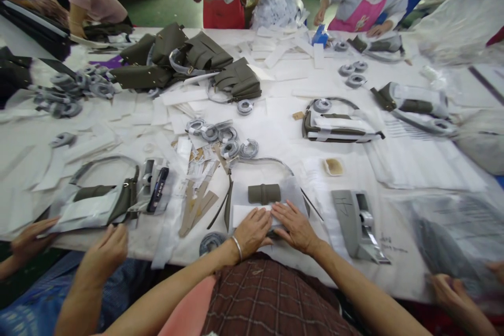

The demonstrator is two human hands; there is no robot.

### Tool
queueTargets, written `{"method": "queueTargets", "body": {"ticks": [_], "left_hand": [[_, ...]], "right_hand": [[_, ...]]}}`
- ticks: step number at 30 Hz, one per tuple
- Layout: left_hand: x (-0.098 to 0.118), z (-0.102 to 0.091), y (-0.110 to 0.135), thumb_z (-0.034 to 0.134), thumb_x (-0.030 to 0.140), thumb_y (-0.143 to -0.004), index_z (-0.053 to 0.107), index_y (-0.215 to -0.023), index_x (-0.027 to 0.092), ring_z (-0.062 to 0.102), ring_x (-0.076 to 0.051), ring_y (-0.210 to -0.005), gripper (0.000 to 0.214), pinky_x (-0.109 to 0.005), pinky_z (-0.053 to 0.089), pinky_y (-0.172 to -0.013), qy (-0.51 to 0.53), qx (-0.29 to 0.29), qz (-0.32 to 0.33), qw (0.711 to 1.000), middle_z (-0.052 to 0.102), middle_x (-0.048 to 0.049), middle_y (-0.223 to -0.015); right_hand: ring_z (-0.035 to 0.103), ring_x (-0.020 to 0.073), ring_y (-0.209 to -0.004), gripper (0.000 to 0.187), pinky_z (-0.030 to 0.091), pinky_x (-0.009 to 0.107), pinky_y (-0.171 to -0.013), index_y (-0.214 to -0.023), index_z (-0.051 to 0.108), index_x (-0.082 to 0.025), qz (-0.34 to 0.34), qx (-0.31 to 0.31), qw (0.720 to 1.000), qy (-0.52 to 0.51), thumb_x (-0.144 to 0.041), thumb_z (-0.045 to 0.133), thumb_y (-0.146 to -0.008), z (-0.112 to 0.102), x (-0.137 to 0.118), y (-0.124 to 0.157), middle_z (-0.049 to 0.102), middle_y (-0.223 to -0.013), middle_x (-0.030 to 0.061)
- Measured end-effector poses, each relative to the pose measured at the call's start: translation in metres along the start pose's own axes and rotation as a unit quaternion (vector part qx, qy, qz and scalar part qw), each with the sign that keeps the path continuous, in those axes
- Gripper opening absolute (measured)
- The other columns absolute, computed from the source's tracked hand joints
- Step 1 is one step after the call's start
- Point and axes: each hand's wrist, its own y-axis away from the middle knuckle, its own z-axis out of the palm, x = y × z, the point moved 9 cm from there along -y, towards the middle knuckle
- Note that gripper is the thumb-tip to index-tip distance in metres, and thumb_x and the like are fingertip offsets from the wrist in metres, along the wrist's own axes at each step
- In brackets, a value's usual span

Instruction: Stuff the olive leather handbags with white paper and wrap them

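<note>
An olive handbag (263,193) lies before me on the table, its arched handle wrapped and pointing away. White padding covers much of its front, and a white paper strip (241,215) runs along the near part. My left hand (252,230), with a bracelet at the wrist, lies flat on that strip. My right hand (294,227) rests beside it with fingers stretched out, pressing on the bag's near side. Both palms hide part of the strip. A coiled, wrapped strap (211,243) sits left of the bag near the table edge.
A grey tape dispenser (358,226) stands to my right, with a sponge (333,167) behind it. Cardboard strips (199,207) and more coiled straps (228,139) lie left and beyond. Co-workers' hands (104,252) work on another bag (98,194) at left. Olive bags (205,52) are piled farther back.
</note>
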Motion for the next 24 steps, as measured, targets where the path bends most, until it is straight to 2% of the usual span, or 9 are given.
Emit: {"method": "queueTargets", "body": {"ticks": [3,6,8,11,13,15,17,19,24], "left_hand": [[0.005,0.015,0.004,0.067,0.048,-0.085,0.054,-0.127,0.01,0.051,-0.032,-0.128,0.058,-0.049,0.038,-0.11,-0.032,-0.01,-0.001,0.999,0.059,-0.0169,-0.132],[0.003,0.021,0.005,0.064,0.044,-0.088,0.056,-0.125,0.013,0.053,-0.03,-0.127,0.049,-0.049,0.037,-0.11,-0.032,-0.007,-0.001,0.999,0.062,-0.0155,-0.128],[0.001,0.018,0.005,0.066,0.045,-0.086,0.054,-0.127,0.014,0.054,-0.029,-0.126,0.052,-0.049,0.037,-0.11,-0.025,0.002,-0.007,1.0,0.062,-0.0155,-0.128],[-0.003,0.011,0.005,0.075,0.051,-0.077,0.047,-0.135,0.013,0.051,-0.032,-0.128,0.075,-0.049,0.04,-0.108,-0.026,0.007,-0.038,0.999,0.056,-0.019,-0.136],[-0.006,0.008,0.006,0.075,0.048,-0.077,0.041,-0.14,0.012,0.046,-0.035,-0.133,0.081,-0.051,0.039,-0.108,-0.043,0.005,-0.062,0.997,0.049,-0.0214,-0.142],[-0.007,0.004,0.008,0.067,0.037,-0.085,0.039,-0.142,0.011,0.043,-0.035,-0.135,0.068,-0.051,0.039,-0.108,-0.072,0.008,-0.067,0.995,0.047,-0.0212,-0.144],[-0.009,-0.001,0.009,0.052,0.02,-0.092,0.04,-0.142,0.011,0.046,-0.031,-0.134,0.053,-0.048,0.04,-0.108,-0.094,0.017,-0.049,0.994,0.049,-0.0187,-0.143],[-0.016,-0.009,0.006,0.041,0.007,-0.091,0.043,-0.14,0.012,0.053,-0.026,-0.128,0.049,-0.042,0.043,-0.106,-0.102,0.029,-0.027,0.994,0.054,-0.0153,-0.14],[-0.039,-0.022,-0.002,0.034,0.002,-0.089,0.048,-0.138,0.014,0.06,-0.021,-0.117,0.052,-0.036,0.05,-0.099,-0.094,0.079,-0.01,0.992,0.062,-0.0123,-0.131]], "right_hand": [[0.039,0.03,-0.139,0.074,0.031,0.056,-0.117,-0.148,0.034,-0.013,-0.007,-0.031,0.999,0.024,-0.043,0.062,-0.086,0.008,-0.011,0.001,0.047,-0.147,0.0152],[0.04,0.028,-0.138,0.066,0.029,0.051,-0.117,-0.148,0.034,-0.012,0.02,-0.007,0.996,0.087,-0.02,0.056,-0.086,0.015,-0.017,0.001,0.048,-0.147,0.0149],[0.042,0.0258,-0.137,0.063,0.029,0.048,-0.116,-0.147,0.035,-0.012,0.039,0.005,0.991,0.127,-0.012,0.051,-0.086,0.019,-0.019,0.0,0.049,-0.146,0.0142],[0.044,0.0269,-0.135,0.066,0.03,0.048,-0.115,-0.146,0.037,-0.011,0.074,-0.009,0.989,0.131,-0.027,0.059,-0.086,0.022,-0.015,-0.004,0.05,-0.145,0.0149],[0.044,0.0287,-0.134,0.074,0.03,0.049,-0.115,-0.144,0.039,-0.011,0.097,-0.028,0.989,0.111,-0.04,0.065,-0.082,0.022,-0.011,-0.007,0.05,-0.145,0.0158],[0.045,0.0298,-0.133,0.076,0.03,0.049,-0.115,-0.143,0.041,-0.011,0.109,-0.041,0.988,0.099,-0.042,0.068,-0.078,0.019,-0.009,-0.01,0.051,-0.144,0.0164],[0.047,0.029,-0.131,0.07,0.032,0.048,-0.114,-0.141,0.043,-0.013,0.111,-0.044,0.988,0.098,-0.033,0.068,-0.079,0.014,-0.007,-0.016,0.053,-0.141,0.0156],[0.052,0.0267,-0.126,0.059,0.036,0.047,-0.111,-0.138,0.047,-0.015,0.115,-0.038,0.987,0.102,-0.021,0.062,-0.081,0.008,-0.005,-0.024,0.058,-0.137,0.0137],[0.06,0.0224,-0.112,0.041,0.044,0.042,-0.101,-0.128,0.056,-0.016,0.107,0.005,0.987,0.116,-0.01,0.047,-0.088,0.002,0.004,-0.047,0.067,-0.123,0.0107]]}}
